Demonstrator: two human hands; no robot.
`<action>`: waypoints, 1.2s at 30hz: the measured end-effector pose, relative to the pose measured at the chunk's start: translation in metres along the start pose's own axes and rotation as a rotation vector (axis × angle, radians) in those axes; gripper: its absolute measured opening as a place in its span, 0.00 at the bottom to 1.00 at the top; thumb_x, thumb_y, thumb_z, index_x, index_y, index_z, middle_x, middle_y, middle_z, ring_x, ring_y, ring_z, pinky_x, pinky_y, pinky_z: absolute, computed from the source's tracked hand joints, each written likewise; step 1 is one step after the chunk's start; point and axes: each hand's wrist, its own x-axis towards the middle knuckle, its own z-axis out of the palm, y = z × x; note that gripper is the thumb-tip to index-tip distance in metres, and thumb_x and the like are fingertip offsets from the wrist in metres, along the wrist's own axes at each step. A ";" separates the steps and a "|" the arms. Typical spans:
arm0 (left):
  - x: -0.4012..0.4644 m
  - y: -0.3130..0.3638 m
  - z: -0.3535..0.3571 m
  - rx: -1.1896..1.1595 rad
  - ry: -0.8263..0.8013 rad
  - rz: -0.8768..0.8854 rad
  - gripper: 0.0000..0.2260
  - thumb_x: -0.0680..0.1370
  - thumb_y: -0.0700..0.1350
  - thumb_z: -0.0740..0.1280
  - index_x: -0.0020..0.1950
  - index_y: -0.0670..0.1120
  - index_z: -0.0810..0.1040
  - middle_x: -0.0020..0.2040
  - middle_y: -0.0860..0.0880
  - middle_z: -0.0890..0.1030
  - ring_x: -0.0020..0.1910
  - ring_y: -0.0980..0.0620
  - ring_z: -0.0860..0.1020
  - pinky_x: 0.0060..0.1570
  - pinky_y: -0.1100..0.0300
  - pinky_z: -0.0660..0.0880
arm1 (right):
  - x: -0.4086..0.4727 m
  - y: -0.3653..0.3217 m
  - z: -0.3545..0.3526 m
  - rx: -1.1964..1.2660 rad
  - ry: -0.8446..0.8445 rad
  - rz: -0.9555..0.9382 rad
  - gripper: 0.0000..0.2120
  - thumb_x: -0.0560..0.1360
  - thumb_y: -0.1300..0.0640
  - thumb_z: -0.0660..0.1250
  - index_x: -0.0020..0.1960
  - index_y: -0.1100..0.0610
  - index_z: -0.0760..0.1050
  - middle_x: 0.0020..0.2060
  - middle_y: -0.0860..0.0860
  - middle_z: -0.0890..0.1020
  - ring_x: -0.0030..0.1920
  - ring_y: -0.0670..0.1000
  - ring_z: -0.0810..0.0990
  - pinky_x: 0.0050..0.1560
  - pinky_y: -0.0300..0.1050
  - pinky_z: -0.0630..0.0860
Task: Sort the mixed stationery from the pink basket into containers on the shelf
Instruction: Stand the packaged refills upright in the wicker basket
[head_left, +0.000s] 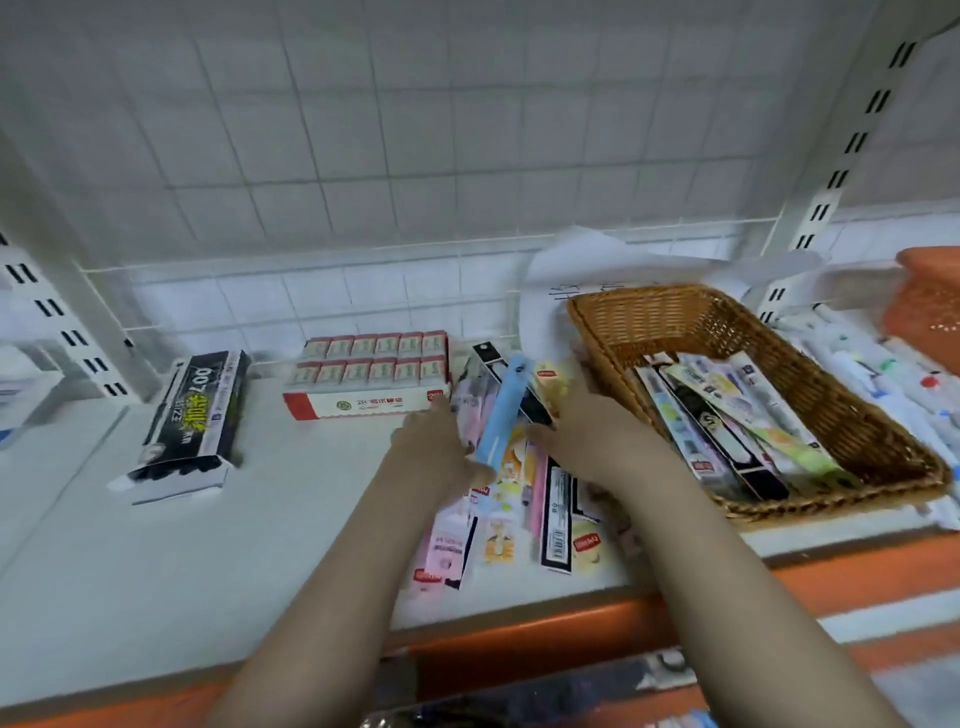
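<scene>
A loose heap of flat stationery packs (524, 499) lies on the white shelf (208, 519) between my two hands. My left hand (441, 447) grips a long light-blue pack (501, 415) at the heap's left side. On the heap's right side my right hand (592, 431) rests with its fingers on the packs; the frame is too blurred to show a grip. To the right stands a brown wicker basket (857, 415) holding several more long packs (727, 426).
A red and white box of small cartons (369, 379) stands at the back, left of the heap. A black pack with yellow print (192, 415) lies further left. White pens (883, 374) and an orange basket (930, 301) are at far right. The shelf's front edge is orange.
</scene>
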 end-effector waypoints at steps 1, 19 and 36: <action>-0.002 -0.001 0.000 -0.002 0.024 0.009 0.38 0.74 0.51 0.70 0.75 0.42 0.53 0.67 0.40 0.68 0.65 0.41 0.68 0.60 0.50 0.70 | 0.006 0.000 0.007 -0.014 -0.015 0.055 0.29 0.79 0.45 0.60 0.70 0.65 0.60 0.60 0.59 0.75 0.59 0.58 0.75 0.50 0.45 0.71; -0.026 0.010 -0.005 -0.141 -0.119 0.018 0.10 0.74 0.44 0.67 0.52 0.42 0.72 0.35 0.50 0.70 0.35 0.53 0.70 0.30 0.63 0.64 | 0.020 0.005 0.001 0.154 0.215 0.038 0.12 0.79 0.60 0.60 0.59 0.65 0.68 0.54 0.60 0.78 0.54 0.58 0.78 0.40 0.41 0.70; -0.039 -0.009 -0.030 -0.316 -0.296 -0.055 0.31 0.69 0.67 0.66 0.58 0.43 0.77 0.49 0.48 0.82 0.46 0.45 0.82 0.52 0.52 0.77 | 0.006 0.004 -0.027 0.696 0.727 -0.253 0.11 0.78 0.54 0.64 0.53 0.60 0.66 0.34 0.47 0.69 0.32 0.45 0.69 0.27 0.32 0.64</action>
